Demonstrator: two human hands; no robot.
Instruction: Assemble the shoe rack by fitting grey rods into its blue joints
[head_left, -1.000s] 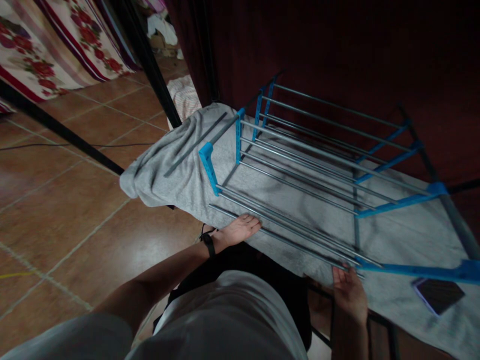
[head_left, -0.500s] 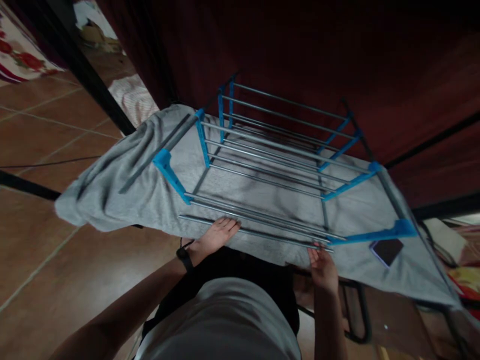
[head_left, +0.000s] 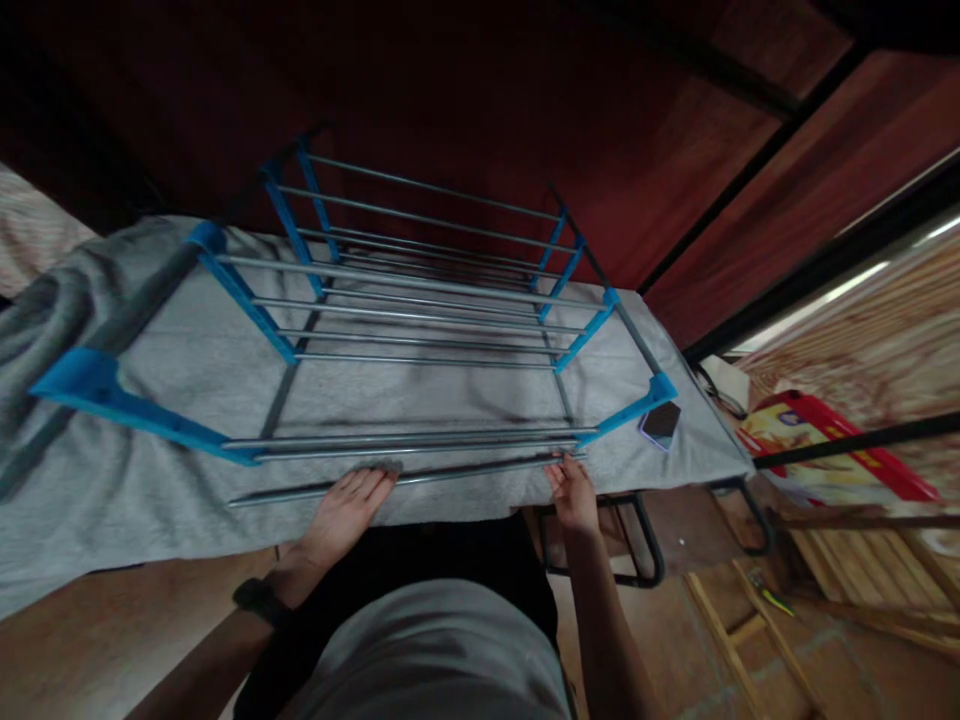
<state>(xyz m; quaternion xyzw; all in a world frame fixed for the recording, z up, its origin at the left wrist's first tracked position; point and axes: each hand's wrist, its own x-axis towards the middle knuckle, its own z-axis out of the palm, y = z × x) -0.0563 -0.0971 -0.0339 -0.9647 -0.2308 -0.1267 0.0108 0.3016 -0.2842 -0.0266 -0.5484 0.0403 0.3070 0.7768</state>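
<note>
Farthest beyond the fingers, a dark red curtain (head_left: 420, 90) hangs behind everything. Nearer, a grey sheet (head_left: 150, 510) spreads under both hands and out past them on either side. On it, straight ahead of the fingers, stands the rack (head_left: 420, 285), metal rails between blue brackets. A red packet (head_left: 832, 450) lies well off to the right of the right fingers.

The rod (head_left: 472, 470) lies directly under the fingers, in front of the rack's nearest rails: apart from them by the left hand, just beside them by the right. The left hand (head_left: 345, 515) is palm down, its fingers draped over the rod; the right hand (head_left: 574, 495) has its fingertips at the rod's right end. In this dim light I cannot tell whether either set of fingers grips it or merely rests there.

The phone (head_left: 661, 425) lies a little right of the right fingers.

Over the last second the view has swung rightward, bringing the packet in, while both hands have stayed on the same rod. It still looks loose from the rack, so the work seems hardly further on.
</note>
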